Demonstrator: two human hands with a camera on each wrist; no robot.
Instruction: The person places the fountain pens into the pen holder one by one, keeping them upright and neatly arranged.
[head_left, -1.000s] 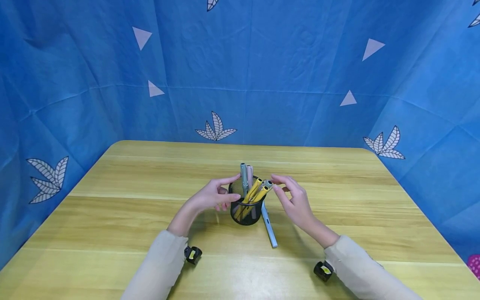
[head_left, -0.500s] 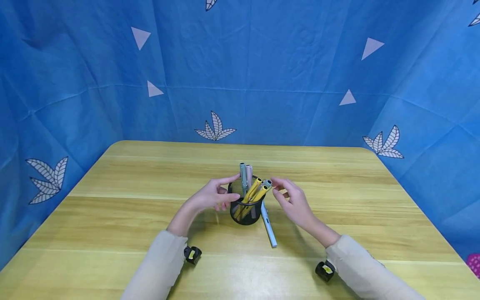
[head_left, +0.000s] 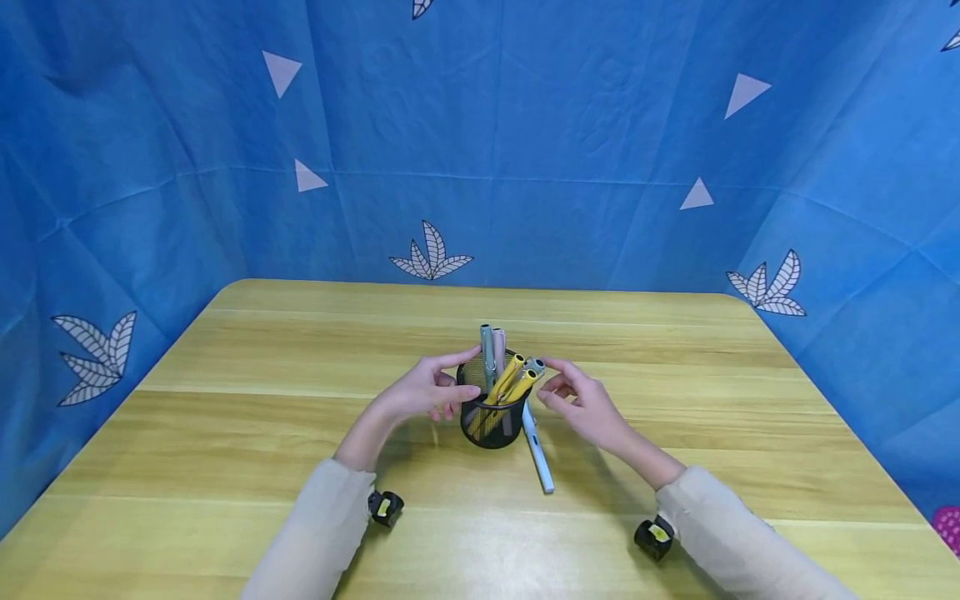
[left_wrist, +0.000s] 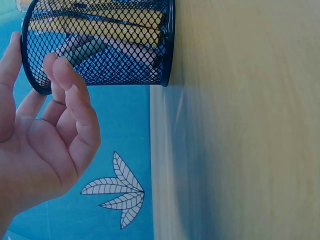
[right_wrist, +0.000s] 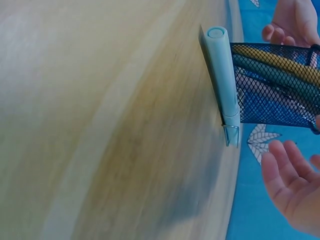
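A black mesh pen holder (head_left: 491, 427) stands mid-table with several capped pens in it. My left hand (head_left: 416, 392) holds its rim from the left, thumb at the front and index finger towards the back; the other fingers bend in beside the mesh (left_wrist: 95, 55). Two yellow pens (head_left: 506, 377) and a grey pen (head_left: 536, 365) lean right, while a grey-blue pen (head_left: 487, 354) and a pale pink pen (head_left: 500, 348) stand behind. My right hand (head_left: 590, 408) is at the right, loosely bent, index fingertip right by the grey pen's end and thumb lower, apart from it.
A light blue pen (head_left: 539, 458) lies on the wooden table (head_left: 300, 350) at the holder's right foot, its clip end away from me in the right wrist view. A blue patterned cloth (head_left: 570, 150) hangs behind and along both sides.
My right thumb has come down and away from the grey pen's end, and the right hand has sunk slightly. The left hand and the pen holder stay where they were.
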